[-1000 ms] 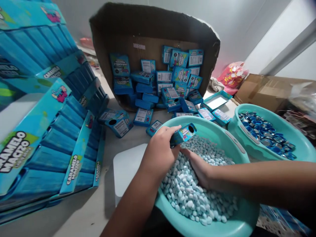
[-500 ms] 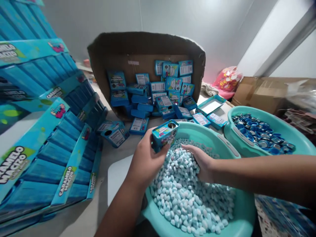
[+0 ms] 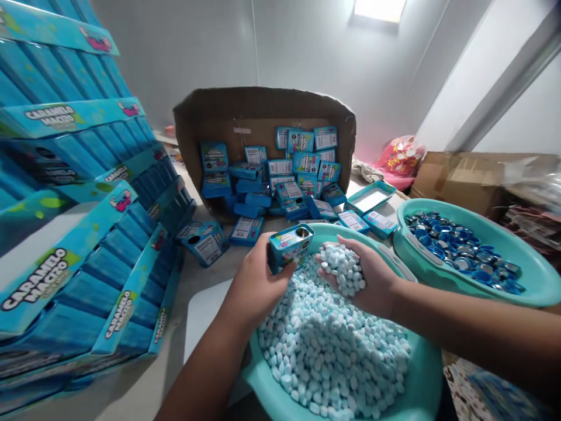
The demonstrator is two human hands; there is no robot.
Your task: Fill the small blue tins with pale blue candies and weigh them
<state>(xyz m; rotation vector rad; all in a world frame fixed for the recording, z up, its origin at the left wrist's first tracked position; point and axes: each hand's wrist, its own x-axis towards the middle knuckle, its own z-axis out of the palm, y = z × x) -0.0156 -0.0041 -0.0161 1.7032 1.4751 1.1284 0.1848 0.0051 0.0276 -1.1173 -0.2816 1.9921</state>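
Gripped in my left hand [image 3: 258, 272] is a small blue candy tin [image 3: 289, 245], tilted, with a round open hole in its top. My right hand [image 3: 368, 269] is cupped around a heap of pale blue and white candies [image 3: 342, 269], just right of the tin. Both hands are over a turquoise basin [image 3: 427, 374] filled with loose candies of the same kind [image 3: 324, 362]. The tin and the handful are a small gap apart. My right fingertips are partly hidden behind the candies.
An open cardboard box [image 3: 263, 105] on its side holds several blue tins. Tall stacks of filled blue display trays [image 3: 109, 304] stand at left. A second turquoise basin [image 3: 537, 272] with round blue-and-silver caps [image 3: 464, 245] is at right, near an open blue tray [image 3: 370, 197].
My right hand has come up out of the candies, turned palm up, with a handful in it. My left hand still holds the tin. The view has tilted up slightly.
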